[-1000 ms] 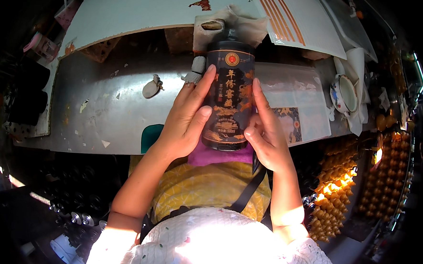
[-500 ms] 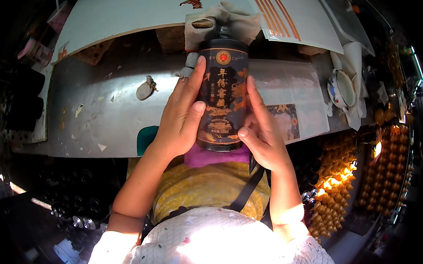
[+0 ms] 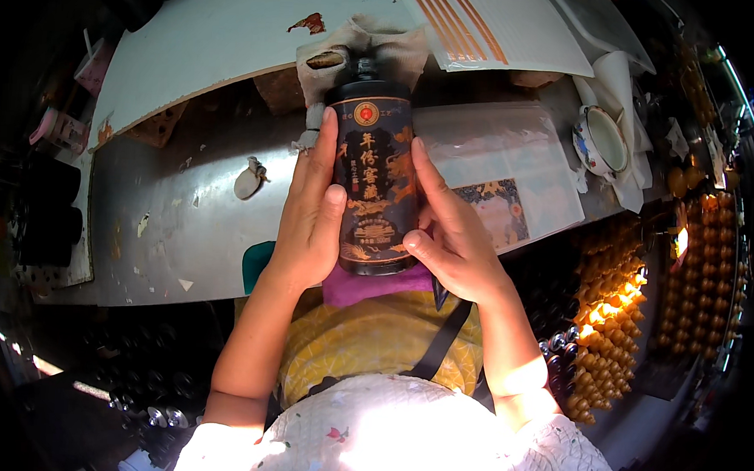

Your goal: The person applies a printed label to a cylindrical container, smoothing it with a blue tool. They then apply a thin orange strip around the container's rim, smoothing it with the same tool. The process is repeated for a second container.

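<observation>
Black and gold, the bottle [image 3: 371, 180] is clasped between left hand [image 3: 304, 225] and right hand [image 3: 459, 248], purple cloth [image 3: 348, 290] by its base, a bowl [image 3: 585, 153] to its right.

A metal table [image 3: 163, 241] had scraps stuck to its top, with a raised white board [image 3: 208, 39] along its far side. A small pale pouch [image 3: 247, 185] lay on the metal. Toward the left edge were a pink cup [image 3: 93, 67] with a stick in it, a clear jar [image 3: 69, 132] and some black containers [image 3: 51, 193]. On the right, a patterned bowl [image 3: 605, 143] sat tilted beside white paper [image 3: 613, 82]. Below, rounded golden items [image 3: 605, 350] were massed in rows, some brightly sunlit.
</observation>
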Available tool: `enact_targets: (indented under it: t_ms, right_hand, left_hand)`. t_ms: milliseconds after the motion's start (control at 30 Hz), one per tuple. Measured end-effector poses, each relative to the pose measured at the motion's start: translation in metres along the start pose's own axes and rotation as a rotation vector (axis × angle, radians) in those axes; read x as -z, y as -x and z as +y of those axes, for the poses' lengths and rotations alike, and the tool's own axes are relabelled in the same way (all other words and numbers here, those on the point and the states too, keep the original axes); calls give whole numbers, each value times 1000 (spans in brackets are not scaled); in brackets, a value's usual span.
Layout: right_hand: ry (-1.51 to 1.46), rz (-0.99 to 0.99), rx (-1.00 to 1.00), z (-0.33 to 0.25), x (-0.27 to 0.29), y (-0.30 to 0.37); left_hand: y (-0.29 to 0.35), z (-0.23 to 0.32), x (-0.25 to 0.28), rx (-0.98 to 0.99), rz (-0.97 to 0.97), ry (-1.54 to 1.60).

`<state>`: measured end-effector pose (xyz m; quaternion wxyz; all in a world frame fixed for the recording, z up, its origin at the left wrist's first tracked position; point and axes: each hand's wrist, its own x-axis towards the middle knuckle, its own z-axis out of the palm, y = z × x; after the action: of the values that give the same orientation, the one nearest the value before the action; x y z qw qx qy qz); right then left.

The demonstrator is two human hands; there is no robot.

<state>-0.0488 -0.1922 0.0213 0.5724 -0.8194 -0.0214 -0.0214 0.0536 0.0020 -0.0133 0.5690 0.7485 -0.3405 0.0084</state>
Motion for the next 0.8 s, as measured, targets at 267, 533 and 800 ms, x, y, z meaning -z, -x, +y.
enact_targets:
  t_ms: [267,533,800]
  right_hand:
    - [-42,26,-14,2,2,-3]
    - [198,85,189,0,-3,-30]
    - [251,78,126,3,-5,-28]
  left_hand:
    - [-5,30,13,-24,2,-43]
    - [1,7,6,60,-33,-29]
    - [-9,-2,1,107,-9,23]
